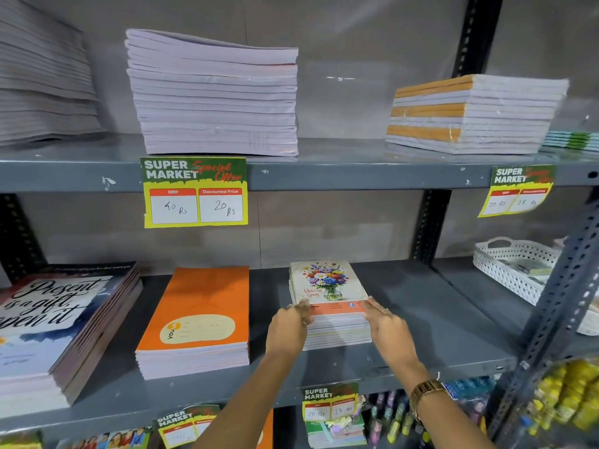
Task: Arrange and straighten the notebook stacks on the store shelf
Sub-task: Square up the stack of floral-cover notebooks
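Note:
A small stack of flower-cover notebooks (327, 283) sits on the middle shelf (437, 319). My left hand (287, 328) presses against the stack's near left corner, fingers on its side and top edge. My right hand (387, 328) holds the near right corner the same way, so the stack is clasped between both hands. To the left lies an orange notebook stack (197, 312), squared up. Further left is a larger stack with a "Present is a gift" cover (55, 322), its lower books fanned out.
The upper shelf (340, 171) carries a tall pale stack (214, 95), a wrapped orange-spined stack (470, 115) and a slumped stack at far left (42, 82). A white basket (515, 267) stands at the right. Price tags hang on shelf edges. A slotted metal upright (557, 306) crosses at right.

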{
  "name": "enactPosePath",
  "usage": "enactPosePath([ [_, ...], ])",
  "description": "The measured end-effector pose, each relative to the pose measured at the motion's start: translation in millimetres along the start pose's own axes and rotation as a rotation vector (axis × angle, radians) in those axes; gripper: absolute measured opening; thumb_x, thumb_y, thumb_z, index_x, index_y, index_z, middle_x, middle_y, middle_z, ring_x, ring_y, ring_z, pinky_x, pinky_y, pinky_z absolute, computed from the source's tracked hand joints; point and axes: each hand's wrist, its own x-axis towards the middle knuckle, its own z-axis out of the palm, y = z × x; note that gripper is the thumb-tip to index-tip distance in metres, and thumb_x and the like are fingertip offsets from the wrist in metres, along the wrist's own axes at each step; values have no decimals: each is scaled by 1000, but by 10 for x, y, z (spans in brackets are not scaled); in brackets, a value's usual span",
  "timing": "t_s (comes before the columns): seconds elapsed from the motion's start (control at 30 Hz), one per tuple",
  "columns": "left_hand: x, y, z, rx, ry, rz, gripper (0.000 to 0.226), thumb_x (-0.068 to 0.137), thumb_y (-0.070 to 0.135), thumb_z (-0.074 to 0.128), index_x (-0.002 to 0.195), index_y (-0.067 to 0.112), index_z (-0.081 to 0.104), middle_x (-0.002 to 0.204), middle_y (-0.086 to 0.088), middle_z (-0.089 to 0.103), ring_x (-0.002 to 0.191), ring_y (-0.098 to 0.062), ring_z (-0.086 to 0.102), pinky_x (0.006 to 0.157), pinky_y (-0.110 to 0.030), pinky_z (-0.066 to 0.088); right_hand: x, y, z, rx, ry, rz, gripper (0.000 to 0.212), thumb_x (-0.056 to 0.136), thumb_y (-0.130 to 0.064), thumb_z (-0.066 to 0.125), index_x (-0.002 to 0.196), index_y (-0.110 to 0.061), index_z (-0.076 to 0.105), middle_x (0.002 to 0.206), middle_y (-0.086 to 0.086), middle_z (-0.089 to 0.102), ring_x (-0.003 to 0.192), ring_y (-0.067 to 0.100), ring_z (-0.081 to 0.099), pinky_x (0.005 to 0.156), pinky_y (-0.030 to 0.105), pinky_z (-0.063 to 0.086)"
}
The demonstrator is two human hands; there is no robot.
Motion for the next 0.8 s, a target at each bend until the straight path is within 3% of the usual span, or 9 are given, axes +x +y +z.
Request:
enactPosePath([
  [0.2, 7, -6, 4, -8, -14, -14, 39, 96, 11, 48, 134, 18, 46, 123, -11, 62, 101, -25, 64, 85, -35, 57, 11, 39, 8, -65, -21, -38, 54, 91, 2, 42, 141, -19, 40, 151, -2, 37, 118, 25, 60, 93, 36, 54],
  [0.47, 29, 25, -23, -32, -18, -37, 36, 94, 13, 52, 129, 14, 53, 126, -12, 60, 106, -25, 61, 93, -34, 53, 10, 33, -24, 223, 81, 5, 32, 92, -10, 55, 124, -14, 61, 134, 4, 58, 111, 26, 64, 97, 37, 53],
  [0.8, 53, 90, -75, 54, -47, -33, 39, 92, 5, 49, 130, 14, 53, 124, -13, 60, 109, -26, 59, 94, -33, 50, 31, 18, -125, 138, 18, -3, 32, 93, -20, 53, 125, -20, 60, 136, -3, 56, 114, 22, 62, 96, 34, 52],
])
